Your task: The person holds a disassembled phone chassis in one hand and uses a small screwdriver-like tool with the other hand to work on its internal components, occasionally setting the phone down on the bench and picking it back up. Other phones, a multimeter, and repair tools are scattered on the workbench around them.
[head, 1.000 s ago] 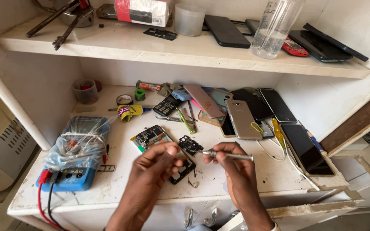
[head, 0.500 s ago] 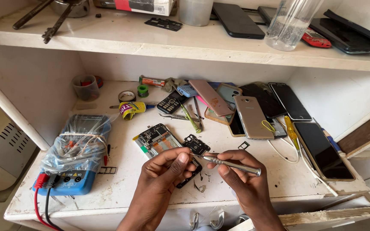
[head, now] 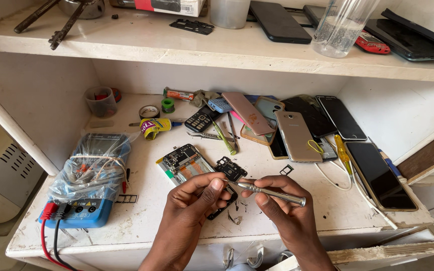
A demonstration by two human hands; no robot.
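Messy white counter [head: 141, 221] under a shelf, with a bagged blue multimeter [head: 89, 180] at the left and phones piled at the back. Near the front edge, the right hand [head: 282, 211] grips a silver screwdriver [head: 272, 192], its tip meeting the left hand [head: 194, 203], which is pinched on something too tiny to make out, just beside an opened phone [head: 184, 161].

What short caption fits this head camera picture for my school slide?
Right hand holds a silver screwdriver to a small black part in the left hand, above an opened phone on a cluttered white bench.
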